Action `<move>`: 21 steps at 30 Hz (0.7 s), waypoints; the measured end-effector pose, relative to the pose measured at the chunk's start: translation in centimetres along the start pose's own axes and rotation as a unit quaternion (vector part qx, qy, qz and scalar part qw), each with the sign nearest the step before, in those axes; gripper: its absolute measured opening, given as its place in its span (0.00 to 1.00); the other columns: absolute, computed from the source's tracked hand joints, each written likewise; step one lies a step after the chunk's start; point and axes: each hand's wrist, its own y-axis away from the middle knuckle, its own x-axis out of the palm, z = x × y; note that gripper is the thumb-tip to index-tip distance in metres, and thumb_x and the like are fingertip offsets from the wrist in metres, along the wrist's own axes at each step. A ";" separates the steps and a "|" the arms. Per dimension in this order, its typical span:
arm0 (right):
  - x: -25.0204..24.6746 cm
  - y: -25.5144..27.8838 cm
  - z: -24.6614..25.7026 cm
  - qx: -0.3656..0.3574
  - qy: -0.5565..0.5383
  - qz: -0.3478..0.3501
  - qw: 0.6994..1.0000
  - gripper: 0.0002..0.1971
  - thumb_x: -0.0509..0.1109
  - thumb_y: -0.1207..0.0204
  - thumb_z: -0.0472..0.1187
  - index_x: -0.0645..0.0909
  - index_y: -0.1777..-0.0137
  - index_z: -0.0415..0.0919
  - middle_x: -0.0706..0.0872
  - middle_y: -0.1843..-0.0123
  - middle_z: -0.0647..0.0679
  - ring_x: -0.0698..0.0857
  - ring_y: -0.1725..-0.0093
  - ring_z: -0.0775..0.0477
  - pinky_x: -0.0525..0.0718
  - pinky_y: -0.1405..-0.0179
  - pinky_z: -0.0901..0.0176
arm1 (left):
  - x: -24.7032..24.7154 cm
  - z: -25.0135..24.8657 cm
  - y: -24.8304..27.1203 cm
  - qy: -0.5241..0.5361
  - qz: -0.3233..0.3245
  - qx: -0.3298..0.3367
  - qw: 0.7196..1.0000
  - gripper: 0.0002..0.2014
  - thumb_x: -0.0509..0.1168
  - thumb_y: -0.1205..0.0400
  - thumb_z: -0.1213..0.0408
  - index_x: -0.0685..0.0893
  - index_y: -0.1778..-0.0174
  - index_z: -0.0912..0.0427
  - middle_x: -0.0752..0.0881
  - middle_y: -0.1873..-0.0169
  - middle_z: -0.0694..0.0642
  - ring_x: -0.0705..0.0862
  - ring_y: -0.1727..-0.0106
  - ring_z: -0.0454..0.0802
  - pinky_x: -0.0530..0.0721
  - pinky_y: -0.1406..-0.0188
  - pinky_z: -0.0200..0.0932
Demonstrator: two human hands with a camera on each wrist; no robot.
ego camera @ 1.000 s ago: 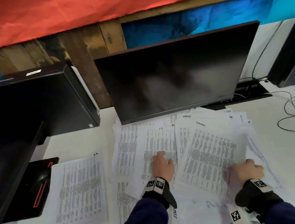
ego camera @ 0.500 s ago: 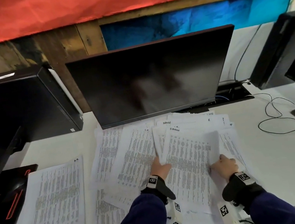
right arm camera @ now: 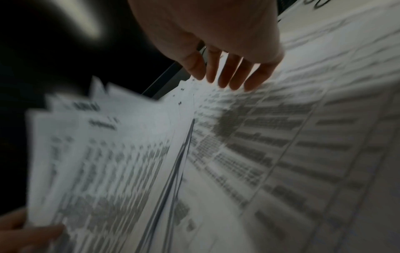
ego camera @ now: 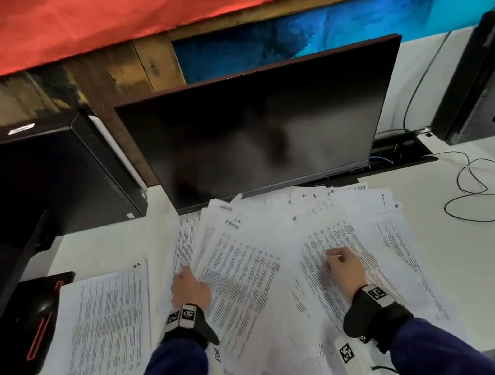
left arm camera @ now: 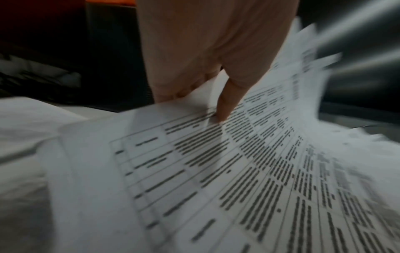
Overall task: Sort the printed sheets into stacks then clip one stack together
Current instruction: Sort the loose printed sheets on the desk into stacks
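Printed sheets [ego camera: 349,235] with dense tables lie spread in a loose pile on the white desk before the monitor. My left hand [ego camera: 190,290] pinches the left edge of a tilted bundle of sheets [ego camera: 237,274]; in the left wrist view the thumb lies on top of the bundle [left arm camera: 216,171] and the fingers go under it. My right hand [ego camera: 342,264] rests on the pile to the right. In the right wrist view its fingers [right arm camera: 236,73] are straight, tips on the paper [right arm camera: 270,137]. A separate sorted stack [ego camera: 105,325] lies flat at the left.
A dark monitor [ego camera: 262,126] stands right behind the pile. A black computer case [ego camera: 41,176] is at the back left, another [ego camera: 476,73] at the back right. A black mouse pad with a mouse [ego camera: 33,324] sits left; a looped cable [ego camera: 483,197] lies right.
The left hand has drawn a bundle of sheets leftward out of the pile. The right hand let go of the sheet's edge and now lies flat on the papers further right.
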 end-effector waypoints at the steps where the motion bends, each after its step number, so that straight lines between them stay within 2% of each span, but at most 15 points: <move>1: 0.9 0.0 -0.1 0.021 -0.016 0.031 0.999 0.10 0.61 0.22 0.29 0.80 0.46 0.38 0.84 0.62 0.42 0.79 0.68 0.48 0.77 0.73 0.63 | -0.1 0.4 -0.3 -0.016 0.020 -0.021 0.999 0.34 0.61 0.20 0.66 0.54 0.18 0.62 0.58 0.20 0.66 0.64 0.22 0.64 0.68 0.24 0.57; 4: 2.8 0.3 -0.2 0.096 -0.059 0.126 0.986 0.05 0.64 0.25 0.29 0.79 0.57 0.38 0.78 0.64 0.44 0.76 0.66 0.47 0.80 0.65 0.55 | 0.0 0.9 -0.7 0.002 0.049 -0.056 0.997 0.38 0.64 0.22 0.62 0.54 0.18 0.61 0.56 0.20 0.65 0.60 0.21 0.64 0.65 0.23 0.57; 6: 3.8 0.6 0.2 0.120 -0.062 0.156 0.979 0.05 0.67 0.25 0.30 0.78 0.62 0.37 0.75 0.66 0.44 0.73 0.66 0.48 0.81 0.59 0.53 | 0.0 0.7 -0.6 0.040 0.054 -0.070 0.995 0.38 0.65 0.23 0.62 0.55 0.18 0.60 0.56 0.20 0.64 0.61 0.21 0.64 0.66 0.23 0.58; 8: 4.4 0.9 0.5 0.140 -0.107 0.163 0.971 0.12 0.67 0.23 0.30 0.73 0.69 0.36 0.71 0.73 0.42 0.69 0.74 0.47 0.76 0.70 0.56 | 0.1 0.6 -0.6 0.095 0.074 -0.067 0.990 0.39 0.66 0.22 0.62 0.54 0.18 0.61 0.58 0.20 0.64 0.62 0.21 0.64 0.66 0.23 0.55; 10: 5.3 0.7 0.3 0.159 -0.124 0.175 0.964 0.13 0.68 0.24 0.31 0.70 0.68 0.36 0.71 0.82 0.43 0.66 0.86 0.48 0.66 0.83 0.67 | 0.2 0.7 -0.4 0.157 0.082 -0.064 0.982 0.39 0.68 0.22 0.65 0.54 0.18 0.62 0.64 0.21 0.64 0.67 0.23 0.63 0.68 0.26 0.51; 11: 5.8 0.6 0.4 0.164 -0.111 0.182 0.963 0.12 0.69 0.25 0.30 0.70 0.65 0.37 0.71 0.85 0.44 0.65 0.91 0.50 0.62 0.86 0.71 | 0.1 0.8 -0.2 0.183 0.076 -0.065 0.978 0.38 0.68 0.22 0.68 0.56 0.20 0.62 0.68 0.24 0.65 0.71 0.26 0.62 0.70 0.30 0.49; 13: 6.2 0.8 0.5 0.178 -0.092 0.199 0.959 0.11 0.70 0.26 0.29 0.71 0.64 0.38 0.72 0.88 0.47 0.65 0.93 0.52 0.61 0.88 0.74 | -0.1 0.9 0.1 0.222 0.058 -0.057 0.972 0.35 0.69 0.23 0.73 0.60 0.22 0.61 0.72 0.28 0.64 0.76 0.32 0.61 0.73 0.36 0.46; 15: 6.6 1.2 0.5 0.185 -0.057 0.214 0.957 0.11 0.67 0.25 0.27 0.73 0.67 0.35 0.71 0.88 0.47 0.66 0.92 0.52 0.63 0.86 0.73 | -0.3 1.0 0.5 0.208 0.053 -0.031 0.976 0.32 0.67 0.22 0.74 0.63 0.22 0.61 0.72 0.26 0.62 0.74 0.29 0.59 0.71 0.32 0.46; 18: 7.1 1.3 0.1 0.195 -0.052 0.199 0.959 0.09 0.64 0.24 0.27 0.75 0.65 0.36 0.74 0.84 0.46 0.70 0.84 0.50 0.67 0.77 0.67 | -0.8 0.6 1.3 0.163 0.031 0.036 0.985 0.27 0.62 0.18 0.73 0.65 0.21 0.63 0.70 0.24 0.60 0.72 0.25 0.58 0.68 0.26 0.47; 19: 7.2 1.4 0.0 0.200 -0.060 0.192 0.959 0.09 0.64 0.23 0.28 0.75 0.65 0.37 0.74 0.81 0.45 0.70 0.83 0.49 0.68 0.76 0.66 | -1.0 0.5 1.8 0.154 0.021 0.064 0.986 0.26 0.60 0.17 0.73 0.66 0.22 0.62 0.73 0.25 0.60 0.76 0.30 0.58 0.72 0.28 0.47; 20: 7.3 1.2 -0.2 0.207 -0.067 0.187 0.958 0.09 0.64 0.23 0.29 0.74 0.65 0.38 0.74 0.79 0.45 0.71 0.82 0.49 0.69 0.76 0.66 | -1.0 0.4 2.3 0.140 0.005 0.105 0.984 0.22 0.59 0.17 0.73 0.69 0.25 0.61 0.78 0.30 0.60 0.83 0.40 0.56 0.80 0.35 0.47; 21: 7.4 1.2 -0.2 0.214 -0.075 0.187 0.956 0.10 0.64 0.22 0.30 0.74 0.65 0.38 0.73 0.77 0.44 0.71 0.82 0.50 0.70 0.77 0.67 | -1.2 0.3 2.8 0.122 -0.009 0.142 0.982 0.18 0.59 0.16 0.72 0.72 0.30 0.58 0.84 0.38 0.59 0.86 0.54 0.51 0.86 0.50 0.42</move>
